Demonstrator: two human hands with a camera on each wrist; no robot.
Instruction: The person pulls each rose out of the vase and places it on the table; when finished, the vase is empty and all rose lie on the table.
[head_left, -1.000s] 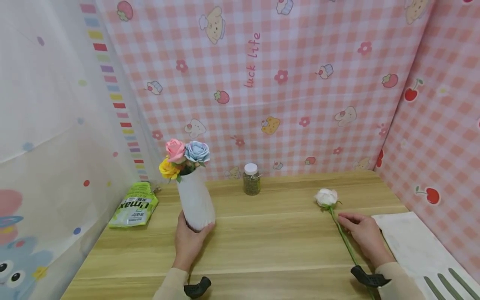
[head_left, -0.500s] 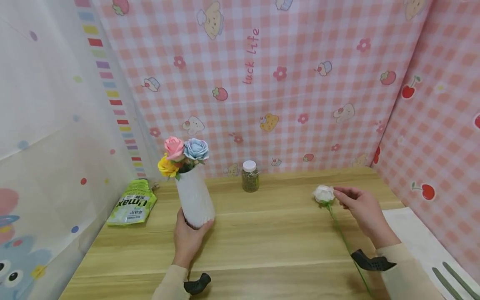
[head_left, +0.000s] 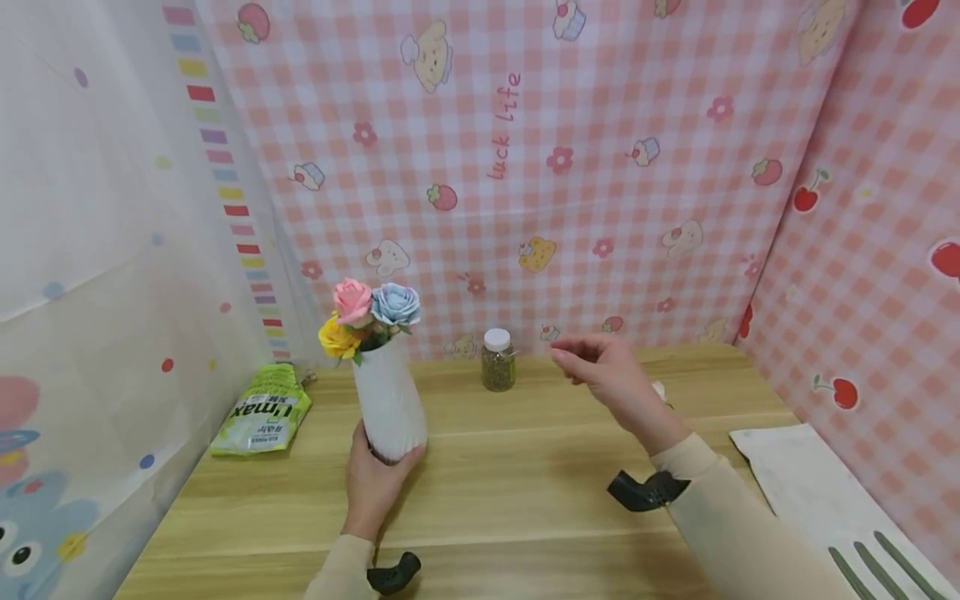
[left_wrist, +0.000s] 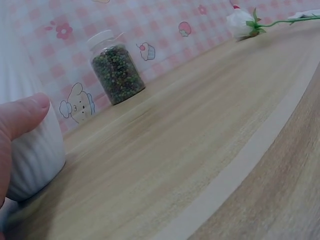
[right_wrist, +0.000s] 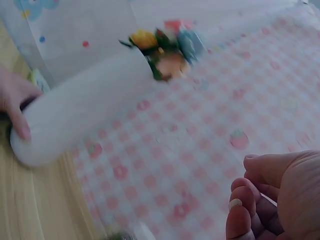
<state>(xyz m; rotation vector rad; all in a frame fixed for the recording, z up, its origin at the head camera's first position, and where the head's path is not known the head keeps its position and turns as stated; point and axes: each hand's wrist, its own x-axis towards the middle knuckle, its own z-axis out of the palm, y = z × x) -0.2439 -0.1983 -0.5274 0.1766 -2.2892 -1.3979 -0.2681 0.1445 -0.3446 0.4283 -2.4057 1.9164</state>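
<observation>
My left hand grips the lower part of a white ribbed vase standing on the table. Pink, blue and yellow roses fill its mouth; a peach rose shows among them in the right wrist view. My right hand hovers above the table, right of the jar, its fingers loosely bent around nothing. Behind that wrist lies a white rose, mostly hidden by the arm in the head view. The left wrist view shows its green stem lying on the table.
A white-capped jar of small dark grains stands at the table's back, between the vase and my right hand. At the left lies a green snack bag. A white cloth with green stripes covers the right front edge. Patterned cloth walls enclose the table.
My right hand has left the white rose's head and moved left and away from it, toward the jar. The left hand and the vase have stayed in place.
</observation>
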